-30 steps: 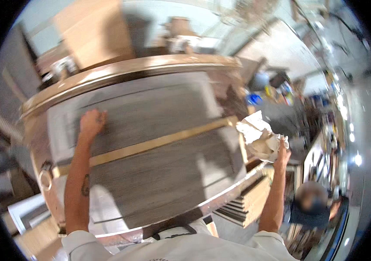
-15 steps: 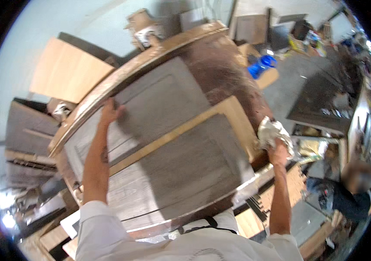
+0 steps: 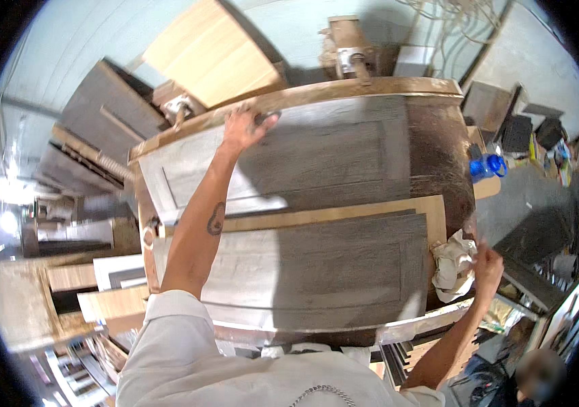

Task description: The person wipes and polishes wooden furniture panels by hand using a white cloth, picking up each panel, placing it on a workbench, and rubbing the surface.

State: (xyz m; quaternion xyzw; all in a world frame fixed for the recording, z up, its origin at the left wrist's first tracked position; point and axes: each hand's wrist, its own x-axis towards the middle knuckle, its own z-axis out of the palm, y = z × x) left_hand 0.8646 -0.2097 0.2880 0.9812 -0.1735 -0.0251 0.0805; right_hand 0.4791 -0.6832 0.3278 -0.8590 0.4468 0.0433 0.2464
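Note:
Two grey wood-grain panels with framed borders, a far panel [image 3: 330, 152] and a near panel [image 3: 344, 271], lie flat on a worn brown workbench [image 3: 438, 146]. Between them runs a pale wooden strip [image 3: 316, 214], which turns down the near panel's right end. My left hand [image 3: 243, 129] is at the far panel's upper edge, fingers bent and thumb out to the right, around a small dark object [image 3: 268, 118] of unclear kind. A crumpled off-white cloth [image 3: 453, 268] rests at the bench's right end. Just right of it is my right hand [image 3: 487, 268], fingers curled, with nothing visible in them.
A raised wooden rail [image 3: 398, 88] lines the bench's far edge, with a clamp [image 3: 352, 57] behind it. Boards [image 3: 211, 54] lean on the wall. A blue plastic bottle [image 3: 486, 167] sits beyond the right end. Another person [image 3: 537, 380] is at lower right.
My view has swung, so the bench sits more level. My right hand has let go of the cloth, which now lies on the bench. The left hand has slid right along the far panel's edge.

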